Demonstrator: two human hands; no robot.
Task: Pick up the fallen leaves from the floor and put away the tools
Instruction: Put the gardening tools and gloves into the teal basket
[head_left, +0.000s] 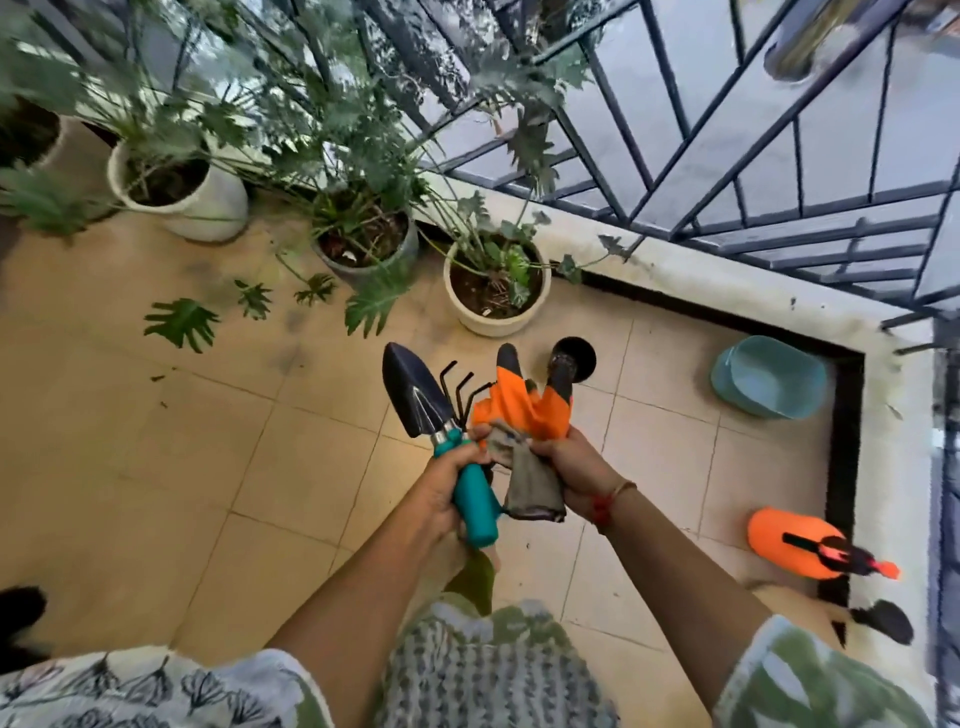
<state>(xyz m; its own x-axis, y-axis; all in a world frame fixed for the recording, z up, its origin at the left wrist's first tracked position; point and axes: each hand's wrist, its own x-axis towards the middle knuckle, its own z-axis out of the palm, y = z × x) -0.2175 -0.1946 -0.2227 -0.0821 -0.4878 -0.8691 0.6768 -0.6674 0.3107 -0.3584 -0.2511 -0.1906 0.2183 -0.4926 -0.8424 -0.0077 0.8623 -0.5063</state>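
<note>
Both hands full: left hand (448, 486) wrapped round the trowel (415, 396), right hand (571, 462) clutching the gloves (519, 410), and the leaf (182, 323) lies centre-left, nearer the left.

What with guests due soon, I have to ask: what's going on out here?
A person stands on a tiled balcony, tidying up. The left hand grips a trowel and a rake together by the handles. The right hand holds orange gloves. Green leaves show low over the tiles by the pots; whether they are fallen I cannot tell. A sprayer and a tub sit on the floor.
</note>
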